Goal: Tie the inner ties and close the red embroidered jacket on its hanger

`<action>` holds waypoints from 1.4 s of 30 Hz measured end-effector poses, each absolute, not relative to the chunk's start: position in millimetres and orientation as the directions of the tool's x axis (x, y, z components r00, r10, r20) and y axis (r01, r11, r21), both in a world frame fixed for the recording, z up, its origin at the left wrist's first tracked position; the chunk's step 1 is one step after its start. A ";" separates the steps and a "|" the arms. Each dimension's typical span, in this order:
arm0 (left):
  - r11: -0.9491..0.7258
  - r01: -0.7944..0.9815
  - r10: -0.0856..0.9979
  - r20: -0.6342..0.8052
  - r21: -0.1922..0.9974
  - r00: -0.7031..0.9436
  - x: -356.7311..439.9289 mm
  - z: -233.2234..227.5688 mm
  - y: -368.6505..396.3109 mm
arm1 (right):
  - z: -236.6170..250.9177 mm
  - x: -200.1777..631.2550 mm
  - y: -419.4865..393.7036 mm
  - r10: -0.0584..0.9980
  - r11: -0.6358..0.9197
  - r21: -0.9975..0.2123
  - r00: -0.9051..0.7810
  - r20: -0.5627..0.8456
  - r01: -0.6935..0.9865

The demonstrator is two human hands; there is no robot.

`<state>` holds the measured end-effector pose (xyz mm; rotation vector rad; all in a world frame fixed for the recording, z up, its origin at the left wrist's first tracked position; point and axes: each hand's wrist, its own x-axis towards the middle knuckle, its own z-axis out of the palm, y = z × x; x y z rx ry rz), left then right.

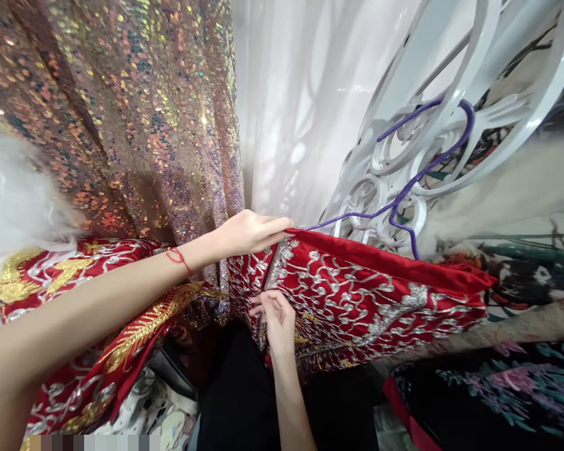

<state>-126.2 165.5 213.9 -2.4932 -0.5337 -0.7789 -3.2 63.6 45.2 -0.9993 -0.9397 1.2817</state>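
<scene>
A red satin garment (348, 285) with silver and gold embroidery, like a skirt, spreads across the middle. My left hand (258, 232), with a red string bracelet (178, 258) at its wrist, comes from the left and pinches the garment's top edge. Lower down, my right hand (278, 313) closes its fingertips at a vertical seam or opening; a small fastener there cannot be made out. A purple hanger (404, 194) rises from behind the red top band (385, 257), its hook pointing up and right.
Sequined fabric (136, 125) hangs at the left, beside a white curtain (305, 94). White scrolled metalwork (479, 69) stands behind the hanger. More red and gold embroidered cloth (136, 338) lies lower left; black floral fabric (507, 394) is lower right. White fluff (19, 181) edges the left.
</scene>
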 end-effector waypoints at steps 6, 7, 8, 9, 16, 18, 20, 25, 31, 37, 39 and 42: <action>-0.827 0.463 0.210 0.591 -0.317 0.779 -125.8 212.7 164.5 | 45.1 13.2 63.7 0.998 0.066 -0.971 0.015 0.064 -0.231; -0.828 0.464 0.213 0.588 -0.316 0.780 -126.0 212.4 164.4 | 45.8 15.8 65.0 0.997 0.066 -0.975 -0.014 0.071 -0.212; -0.828 0.462 0.210 0.589 -0.317 0.781 -126.2 212.1 164.3 | 47.0 18.6 66.4 0.996 0.069 -0.979 -0.045 0.079 -0.189; -0.828 0.459 0.204 0.591 -0.321 0.780 -126.5 211.8 164.4 | 48.6 21.5 67.9 0.993 0.071 -0.984 -0.077 0.084 -0.164; -0.811 0.471 0.215 0.572 -0.347 0.791 -127.7 212.0 165.3 | 60.6 36.8 71.1 0.979 0.009 -0.997 -0.201 0.024 -0.074; -0.819 0.460 0.204 0.574 -0.344 0.793 -127.4 212.4 164.8 | 60.3 35.3 68.3 0.986 -0.008 -0.995 -0.169 0.010 -0.103; -0.826 0.448 0.177 0.597 -0.342 0.782 -126.6 212.7 164.3 | 57.7 31.3 65.3 0.994 -0.021 -0.982 -0.106 -0.001 -0.188; -0.826 0.438 0.132 0.635 -0.354 0.761 -123.3 214.3 165.2 | 52.1 20.2 62.9 0.998 -0.049 -0.936 0.015 -0.058 -0.349; -0.820 0.423 0.080 0.654 -0.387 0.752 -120.6 215.5 166.1 | 75.3 15.0 62.1 0.998 -0.044 -0.921 0.031 -0.060 -0.386; -0.812 0.441 0.093 0.660 -0.383 0.746 -121.9 213.8 165.2 | 97.4 21.8 60.7 0.996 -0.046 -0.951 -0.091 -0.018 -0.307; -0.804 0.448 0.103 0.651 -0.390 0.752 -122.3 212.8 165.3 | 101.9 22.9 61.0 0.995 -0.030 -0.955 -0.099 0.000 -0.296; -0.799 0.468 0.124 0.658 -0.378 0.743 -122.7 211.1 166.0 | 109.8 19.9 60.9 0.998 0.004 -0.941 -0.065 0.028 -0.338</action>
